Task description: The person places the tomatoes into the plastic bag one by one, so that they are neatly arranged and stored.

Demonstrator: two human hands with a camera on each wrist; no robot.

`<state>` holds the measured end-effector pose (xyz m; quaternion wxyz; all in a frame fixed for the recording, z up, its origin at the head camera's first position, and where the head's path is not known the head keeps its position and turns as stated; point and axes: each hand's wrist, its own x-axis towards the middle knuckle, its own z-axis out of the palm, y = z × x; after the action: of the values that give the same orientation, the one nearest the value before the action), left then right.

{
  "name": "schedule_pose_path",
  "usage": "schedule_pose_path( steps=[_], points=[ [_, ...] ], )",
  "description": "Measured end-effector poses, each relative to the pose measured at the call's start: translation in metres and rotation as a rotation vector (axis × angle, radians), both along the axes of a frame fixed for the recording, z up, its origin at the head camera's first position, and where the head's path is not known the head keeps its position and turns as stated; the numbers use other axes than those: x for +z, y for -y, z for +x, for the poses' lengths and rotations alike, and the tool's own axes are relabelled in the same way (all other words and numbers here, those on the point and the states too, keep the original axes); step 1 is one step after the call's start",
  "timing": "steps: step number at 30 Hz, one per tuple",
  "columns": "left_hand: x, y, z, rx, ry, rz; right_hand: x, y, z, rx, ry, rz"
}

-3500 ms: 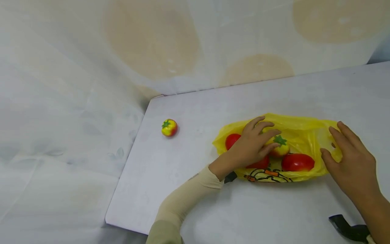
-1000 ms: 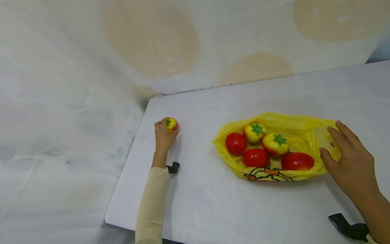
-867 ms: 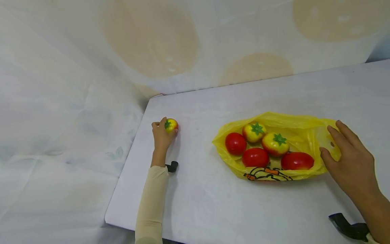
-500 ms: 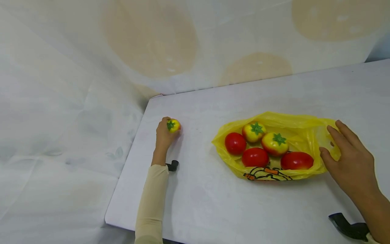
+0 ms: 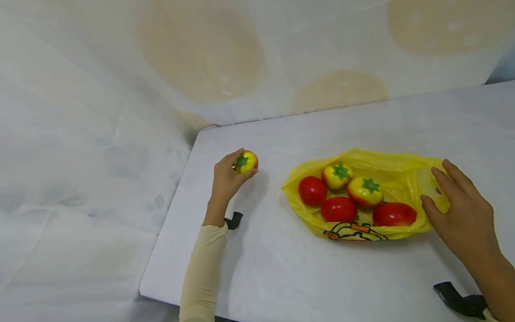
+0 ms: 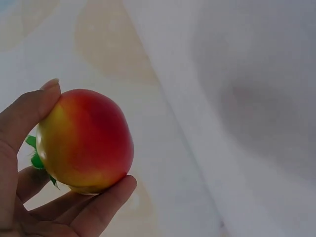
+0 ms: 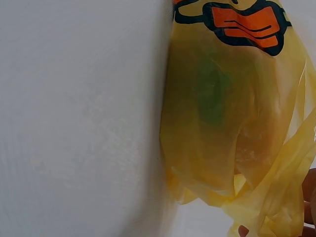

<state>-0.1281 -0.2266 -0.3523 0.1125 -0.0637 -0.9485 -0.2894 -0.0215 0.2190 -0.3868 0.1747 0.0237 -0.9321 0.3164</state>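
Observation:
In the head view my left hand (image 5: 227, 179) holds a glossy yellow-and-red toy fruit (image 5: 250, 162) with a green leafy cap, raised over the left part of the table. The left wrist view shows the thumb on one side of this fruit (image 6: 91, 140) and fingers on the other. A yellow plastic bag (image 5: 402, 167) lies with its mouth spread; inside are two similar yellow-red fruits (image 5: 364, 191) and several red ones (image 5: 394, 214). My right hand (image 5: 466, 214) holds the bag's right end. Some right fingers are hidden behind the film (image 7: 276, 212).
The white table (image 5: 273, 268) has its left edge and rounded front-left corner in view. A pale patterned cloth (image 5: 281, 58) hangs behind and to the left. Black curved mounts (image 5: 460, 302) sit at both wrists.
Earlier the left hand was over the bag, then reached the fruit at the table's left. It has since lifted that fruit and moved slightly right. The right hand stays at the bag.

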Motion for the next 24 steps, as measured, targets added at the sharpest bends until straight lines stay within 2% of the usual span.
schedule_pose_path(
  steps=[4, 7, 11, 17, 20, 24],
  points=[
    [0.010, -0.013, 0.003, -0.060, -0.098, 0.034, 0.000, 0.001, 0.000, -0.005, 0.005, 0.005],
    [0.019, -0.023, 0.006, -0.106, -0.136, 0.071, -0.001, 0.001, 0.000, -0.005, 0.008, 0.004],
    [0.032, -0.042, 0.013, -0.194, -0.150, 0.119, -0.002, 0.000, 0.000, -0.007, 0.014, -0.001],
    [0.045, -0.070, 0.017, -0.337, -0.147, 0.123, -0.003, 0.000, 0.001, -0.011, 0.004, -0.004],
    [0.048, -0.077, 0.016, -0.374, -0.151, 0.109, -0.003, 0.000, 0.002, -0.008, -0.006, -0.008],
    [0.050, -0.082, 0.014, -0.392, -0.157, 0.090, -0.003, 0.000, 0.002, -0.004, -0.017, -0.009]
  ],
)
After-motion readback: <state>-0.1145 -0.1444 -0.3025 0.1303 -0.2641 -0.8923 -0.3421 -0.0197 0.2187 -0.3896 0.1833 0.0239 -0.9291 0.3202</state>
